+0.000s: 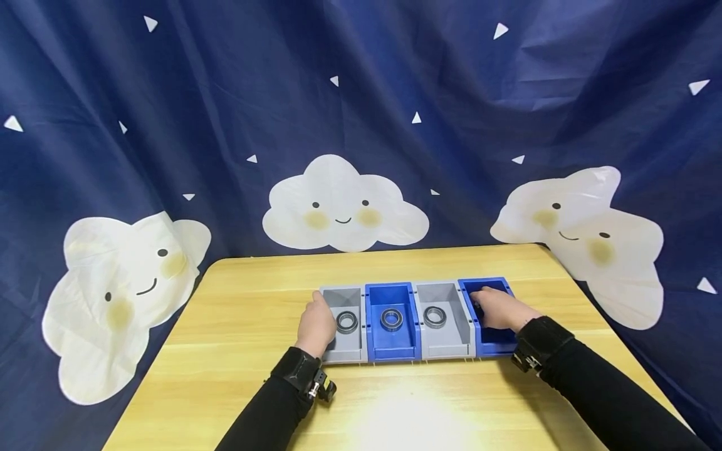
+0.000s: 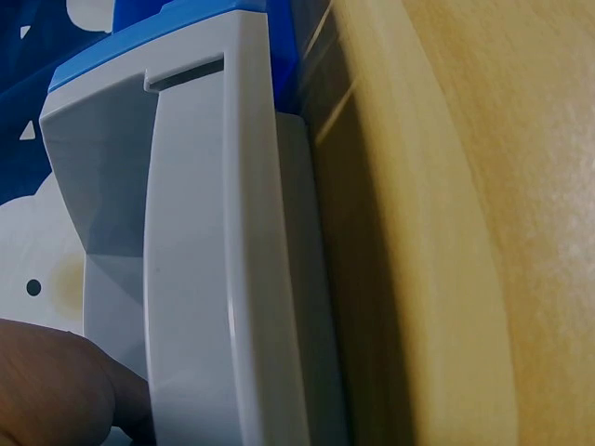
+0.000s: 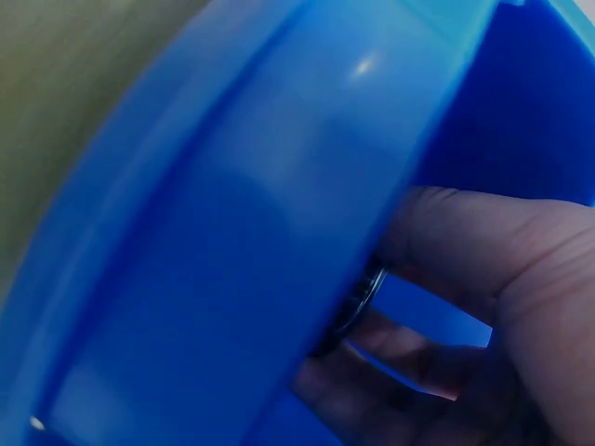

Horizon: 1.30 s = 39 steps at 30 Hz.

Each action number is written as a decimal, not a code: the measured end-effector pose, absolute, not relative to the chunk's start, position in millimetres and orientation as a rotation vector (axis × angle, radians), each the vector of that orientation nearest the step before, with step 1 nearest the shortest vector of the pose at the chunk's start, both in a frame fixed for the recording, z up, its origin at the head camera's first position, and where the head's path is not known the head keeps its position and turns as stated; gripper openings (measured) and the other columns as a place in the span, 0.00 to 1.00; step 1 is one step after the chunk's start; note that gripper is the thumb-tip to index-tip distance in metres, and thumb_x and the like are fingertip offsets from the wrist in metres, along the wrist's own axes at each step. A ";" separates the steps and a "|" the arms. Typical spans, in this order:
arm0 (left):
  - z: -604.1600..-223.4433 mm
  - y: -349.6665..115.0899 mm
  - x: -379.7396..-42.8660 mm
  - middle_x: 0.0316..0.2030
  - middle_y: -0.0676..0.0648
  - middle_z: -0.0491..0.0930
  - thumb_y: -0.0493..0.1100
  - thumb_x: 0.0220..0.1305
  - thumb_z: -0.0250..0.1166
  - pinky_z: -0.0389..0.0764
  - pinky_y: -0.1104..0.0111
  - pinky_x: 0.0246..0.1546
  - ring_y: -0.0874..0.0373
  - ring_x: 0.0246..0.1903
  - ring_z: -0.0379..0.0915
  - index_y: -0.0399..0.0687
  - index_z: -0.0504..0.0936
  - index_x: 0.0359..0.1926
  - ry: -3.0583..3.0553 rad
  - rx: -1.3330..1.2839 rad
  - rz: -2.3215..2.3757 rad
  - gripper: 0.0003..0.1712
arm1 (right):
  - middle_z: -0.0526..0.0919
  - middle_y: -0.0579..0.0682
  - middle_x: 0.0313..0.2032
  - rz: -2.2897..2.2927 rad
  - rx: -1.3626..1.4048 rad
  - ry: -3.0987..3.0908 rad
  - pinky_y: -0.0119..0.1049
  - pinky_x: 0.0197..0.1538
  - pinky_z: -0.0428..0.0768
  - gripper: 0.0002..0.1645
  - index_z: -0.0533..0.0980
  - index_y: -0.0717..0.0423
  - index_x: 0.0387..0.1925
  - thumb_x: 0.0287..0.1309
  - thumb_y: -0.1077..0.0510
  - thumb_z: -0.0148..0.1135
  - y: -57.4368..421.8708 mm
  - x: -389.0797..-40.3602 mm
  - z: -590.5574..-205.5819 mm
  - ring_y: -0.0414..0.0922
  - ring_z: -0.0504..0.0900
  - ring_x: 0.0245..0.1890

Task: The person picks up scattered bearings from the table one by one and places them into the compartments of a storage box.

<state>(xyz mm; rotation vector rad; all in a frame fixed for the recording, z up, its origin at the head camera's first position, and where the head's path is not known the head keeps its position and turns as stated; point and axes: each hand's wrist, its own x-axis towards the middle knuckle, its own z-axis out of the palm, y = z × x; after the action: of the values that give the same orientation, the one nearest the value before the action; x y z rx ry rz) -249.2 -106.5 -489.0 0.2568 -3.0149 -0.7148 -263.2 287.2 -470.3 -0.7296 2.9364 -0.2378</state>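
Four open bins stand joined side by side in a row, grey and blue by turns. My left hand (image 1: 317, 322) grips the left side of the leftmost grey bin (image 1: 344, 356); in the left wrist view a finger (image 2: 56, 386) dips behind its front lip. Inside the rightmost blue bin (image 1: 496, 348), my right hand (image 1: 499, 309) pinches a dark ring bearing (image 3: 351, 311) between thumb and fingers. The bin's front wall hides part of that bearing.
One ball bearing lies flat in each other bin: one bearing (image 1: 346, 322) in the left grey bin, another bearing (image 1: 392, 319) in the left blue bin, a third bearing (image 1: 435, 317) in the right grey bin. Beneath is a wooden table (image 1: 248, 313), before a dark blue curtain (image 1: 361, 125).
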 end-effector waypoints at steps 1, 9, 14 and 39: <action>-489.2 -106.6 -248.8 0.35 0.33 0.75 0.28 0.59 0.63 0.81 0.53 0.33 0.42 0.31 0.79 0.29 0.62 0.59 -3.017 0.259 -0.712 0.28 | 0.82 0.55 0.34 -0.237 -0.739 2.937 0.54 0.49 0.80 0.22 0.80 0.65 0.41 0.40 0.64 0.75 286.7 -263.1 -471.2 0.54 0.80 0.40; -489.6 -106.9 -248.5 0.34 0.33 0.75 0.29 0.59 0.63 0.81 0.52 0.31 0.41 0.30 0.79 0.30 0.62 0.57 -3.015 0.254 -0.714 0.26 | 0.82 0.56 0.34 -0.210 -0.747 2.962 0.54 0.51 0.79 0.22 0.80 0.65 0.42 0.39 0.66 0.73 285.6 -262.2 -474.2 0.56 0.81 0.41; -489.9 -108.2 -249.7 0.34 0.33 0.75 0.28 0.59 0.63 0.81 0.53 0.31 0.42 0.30 0.79 0.29 0.62 0.57 -3.014 0.252 -0.712 0.27 | 0.83 0.59 0.37 -0.216 -0.723 2.964 0.55 0.52 0.79 0.26 0.79 0.68 0.45 0.40 0.66 0.74 283.5 -262.3 -474.2 0.58 0.81 0.43; -487.2 -105.8 -246.7 0.35 0.33 0.75 0.29 0.60 0.63 0.81 0.52 0.31 0.41 0.31 0.78 0.29 0.63 0.56 -3.015 0.257 -0.725 0.26 | 0.70 0.78 0.60 -0.290 -0.510 2.859 0.66 0.61 0.69 0.44 0.66 0.74 0.65 0.48 0.60 0.73 282.8 -263.9 -469.5 0.73 0.67 0.62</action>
<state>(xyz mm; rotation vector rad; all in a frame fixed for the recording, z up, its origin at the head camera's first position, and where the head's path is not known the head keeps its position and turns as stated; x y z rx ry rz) -246.7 -105.8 -487.2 0.2574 -3.0151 -0.7249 -263.9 282.8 -469.5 -0.5097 2.8592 -0.2897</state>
